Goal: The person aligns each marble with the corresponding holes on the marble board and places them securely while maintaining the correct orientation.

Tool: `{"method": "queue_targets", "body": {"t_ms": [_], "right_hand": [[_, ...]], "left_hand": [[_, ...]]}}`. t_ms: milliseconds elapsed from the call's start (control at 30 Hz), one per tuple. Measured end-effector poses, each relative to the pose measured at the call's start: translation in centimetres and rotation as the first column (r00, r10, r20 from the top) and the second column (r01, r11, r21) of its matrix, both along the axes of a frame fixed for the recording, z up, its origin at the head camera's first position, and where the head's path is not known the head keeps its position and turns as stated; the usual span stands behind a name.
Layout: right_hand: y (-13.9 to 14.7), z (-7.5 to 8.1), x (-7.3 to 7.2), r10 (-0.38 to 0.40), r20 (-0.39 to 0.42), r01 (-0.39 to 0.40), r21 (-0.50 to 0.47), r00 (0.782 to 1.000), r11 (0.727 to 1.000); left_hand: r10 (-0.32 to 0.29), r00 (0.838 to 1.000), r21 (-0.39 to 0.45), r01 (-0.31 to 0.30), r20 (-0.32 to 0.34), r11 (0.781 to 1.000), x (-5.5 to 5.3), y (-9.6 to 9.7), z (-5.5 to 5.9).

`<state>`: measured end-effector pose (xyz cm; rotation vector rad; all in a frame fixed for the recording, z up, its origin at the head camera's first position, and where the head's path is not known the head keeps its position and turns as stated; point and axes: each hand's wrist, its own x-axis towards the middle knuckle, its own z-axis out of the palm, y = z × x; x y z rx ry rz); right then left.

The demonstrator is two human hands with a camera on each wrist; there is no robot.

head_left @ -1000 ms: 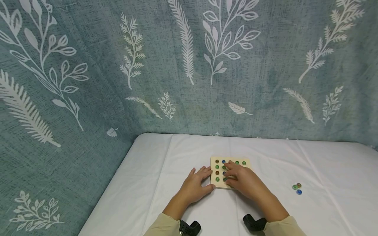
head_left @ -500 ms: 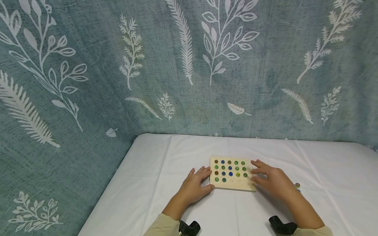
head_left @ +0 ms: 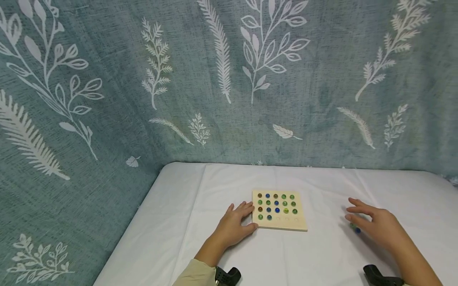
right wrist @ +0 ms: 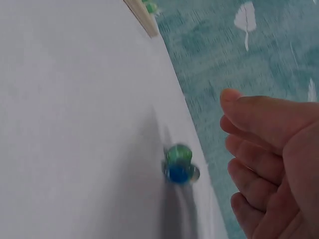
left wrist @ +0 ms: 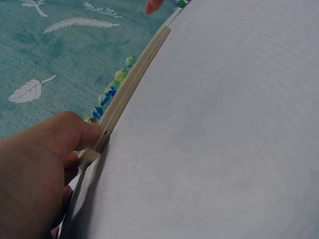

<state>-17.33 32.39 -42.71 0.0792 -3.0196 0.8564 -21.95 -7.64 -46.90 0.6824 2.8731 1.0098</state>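
Note:
A pale wooden board [head_left: 302,223] with rows of glass marbles lies flat on the white cloth. Green, blue, brown and yellowish marbles fill the upper three rows; the front row has two at its left and bare hollows to the right. My left hand [head_left: 232,227] rests against the board's left side, its thumb touching the front left corner. Away to the right, my right hand [head_left: 384,228] hovers with loosely bent fingers and holds nothing. Close by its thumb on the cloth sit a green marble [right wrist: 178,152], a blue marble [right wrist: 178,174] and a third marble [right wrist: 195,173], partly hidden.
White cloth [head_left: 214,182] covers the table, with faint creases. A blue-green curtain [head_left: 229,131] with white leaf prints hangs behind and to the left. A black wrist device [head_left: 228,276] sits at the left sleeve, another black device [head_left: 381,277] at the right wrist.
My right hand has moved from over the board rightward to the loose marbles, uncovering the board's marbles and front-row hollows. My left hand stays at the board's left edge.

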Motion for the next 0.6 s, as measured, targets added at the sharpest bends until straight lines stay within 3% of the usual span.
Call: {"method": "queue_targets", "body": {"t_ms": [200, 300, 600], "right_hand": [[1.5, -1.5, 0.1, -0.067, -0.010, 0.066, -0.062, 0.998, 0.996], [1.7, -1.9, 0.1, -0.090, 0.026, 0.092, -0.094, 0.996, 0.991], [2.4, -2.6, 0.3, -0.060, 0.113, 0.078, -0.164, 0.992, 0.983]], "left_hand": [[-0.005, 1.000, -0.004, 0.005, -0.003, 1.000, 0.0, -0.2, -0.2], [-0.006, 1.000, -0.008, 0.006, -0.014, 1.000, -0.1, -0.2, -0.2], [-0.005, 1.000, -0.007, 0.005, -0.008, 1.000, -0.1, -0.1, -0.3]]}}
